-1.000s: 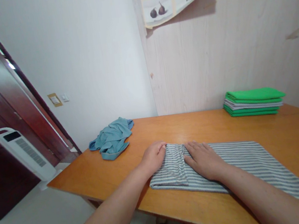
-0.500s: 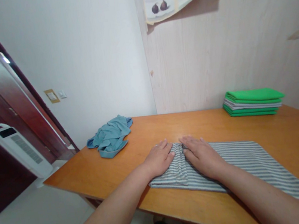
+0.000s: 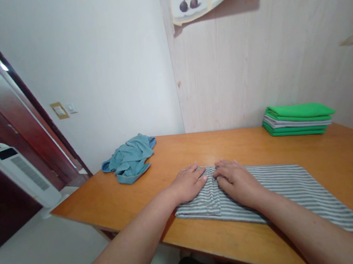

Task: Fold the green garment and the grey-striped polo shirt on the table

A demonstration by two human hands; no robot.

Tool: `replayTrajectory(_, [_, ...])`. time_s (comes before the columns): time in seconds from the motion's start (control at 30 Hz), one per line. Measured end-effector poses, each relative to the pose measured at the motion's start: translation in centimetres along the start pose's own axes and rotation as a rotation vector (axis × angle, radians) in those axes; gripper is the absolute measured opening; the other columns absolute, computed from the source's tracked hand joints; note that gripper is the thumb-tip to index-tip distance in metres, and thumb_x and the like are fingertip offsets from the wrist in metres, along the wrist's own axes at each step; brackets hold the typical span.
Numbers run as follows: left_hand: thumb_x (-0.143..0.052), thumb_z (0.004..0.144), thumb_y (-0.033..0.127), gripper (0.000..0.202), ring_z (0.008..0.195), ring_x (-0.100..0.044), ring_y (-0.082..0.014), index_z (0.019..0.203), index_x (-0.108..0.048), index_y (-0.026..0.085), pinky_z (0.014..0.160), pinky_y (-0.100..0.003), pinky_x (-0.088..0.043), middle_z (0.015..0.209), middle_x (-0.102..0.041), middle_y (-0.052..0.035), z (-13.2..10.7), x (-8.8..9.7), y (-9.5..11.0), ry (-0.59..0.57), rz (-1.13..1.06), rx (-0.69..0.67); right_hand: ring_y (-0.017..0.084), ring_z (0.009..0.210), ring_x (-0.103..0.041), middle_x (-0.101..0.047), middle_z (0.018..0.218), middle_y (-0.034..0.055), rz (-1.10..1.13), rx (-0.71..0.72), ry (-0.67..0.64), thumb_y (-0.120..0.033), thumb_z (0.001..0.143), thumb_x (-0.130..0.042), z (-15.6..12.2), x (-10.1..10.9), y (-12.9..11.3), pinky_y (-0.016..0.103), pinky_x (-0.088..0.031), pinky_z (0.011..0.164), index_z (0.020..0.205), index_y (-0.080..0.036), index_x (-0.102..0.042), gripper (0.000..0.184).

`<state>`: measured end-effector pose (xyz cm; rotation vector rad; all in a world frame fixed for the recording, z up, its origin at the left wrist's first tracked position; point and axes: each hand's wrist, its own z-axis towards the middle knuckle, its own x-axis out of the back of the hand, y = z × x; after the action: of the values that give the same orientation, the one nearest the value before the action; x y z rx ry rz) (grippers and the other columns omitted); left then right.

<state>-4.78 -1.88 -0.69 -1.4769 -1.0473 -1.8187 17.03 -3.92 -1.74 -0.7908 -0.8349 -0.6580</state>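
Observation:
A grey-and-white striped cloth [image 3: 289, 190] lies lengthwise along the near side of the table, its left end doubled over into a smaller folded flap. My left hand [image 3: 189, 184] rests flat on that flap, fingers stretched out toward its far edge. Just right of the flap's edge, my right hand [image 3: 236, 182] lies on the cloth with its fingers slightly bent and apart. A narrow strip of striped fabric shows between the two hands. The cloth's right end reaches past my right forearm, which covers part of it.
On the wooden table [image 3: 186, 152], a crumpled blue-green garment [image 3: 132, 159] sits at the far left. A folded stack of green and grey cloths [image 3: 298, 119] is at the back right. A white tower-shaped appliance [image 3: 24, 174] stands on the floor by the dark door [image 3: 0, 101].
My right hand's fingers have bent a little more on the cloth. My left hand stays pressed on the flap. The view has shifted slightly.

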Motion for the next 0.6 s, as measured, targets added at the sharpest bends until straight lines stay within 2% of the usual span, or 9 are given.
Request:
replayTrajectory(0.1, [-0.029,0.101,0.055,0.06,0.146,-0.03,-0.0317,0.149,-0.041,0.02,0.118,-0.051,-0.024,0.159,-0.03,-0.0153,0.0,-0.3,0.1,0.023,0.019,0.007,0.026,0.133,-0.049,-0.064,0.132,0.0114,0.03,0.093,-0.009,-0.019,0.083,-0.055,-0.1,-0.1,-0.1,0.046,-0.034,0.113,0.093,-0.022,-0.073,0.02])
replayTrajectory(0.2, [-0.03,0.101,0.055,0.059,0.146,-0.029,-0.0328,0.149,-0.04,0.022,0.117,-0.053,-0.025,0.16,-0.03,-0.0143,-0.2,-0.5,0.1,0.039,0.021,0.018,0.026,0.133,-0.049,-0.064,0.131,0.011,0.052,0.115,-0.039,-0.018,0.08,-0.057,-0.2,0.0,-0.4,0.045,-0.034,0.113,0.088,-0.022,-0.072,0.018])
replayTrajectory(0.3, [-0.031,0.101,0.054,0.057,0.145,-0.03,-0.0329,0.149,-0.041,0.024,0.116,-0.053,-0.026,0.16,-0.03,-0.0135,-0.2,-0.6,0.1,0.042,0.011,0.017,0.025,0.126,-0.054,-0.069,0.12,0.0078,0.092,0.127,-0.058,-0.016,0.078,-0.055,-0.3,0.3,-0.9,0.042,-0.036,0.11,0.084,-0.023,-0.068,0.016])
replayTrajectory(0.43, [-0.033,0.101,0.053,0.056,0.145,-0.032,-0.0312,0.148,-0.041,0.025,0.116,-0.051,-0.027,0.159,-0.033,-0.0123,-0.1,-0.8,0.0,0.059,0.007,0.014,0.026,0.118,-0.058,-0.07,0.112,0.0068,0.133,0.124,-0.05,-0.017,0.075,-0.058,-0.4,0.8,-1.6,0.04,-0.039,0.105,0.088,-0.023,-0.063,0.015])
replayTrajectory(0.6, [-0.032,0.101,0.054,0.055,0.144,-0.034,-0.0312,0.147,-0.042,0.026,0.115,-0.052,-0.027,0.158,-0.034,-0.012,-0.1,-0.9,0.0,0.059,0.013,0.007,0.025,0.116,-0.057,-0.066,0.117,0.0085,0.198,0.149,-0.052,-0.019,0.073,-0.063,-0.7,1.0,-2.3,0.039,-0.042,0.102,0.095,-0.022,-0.06,0.023])
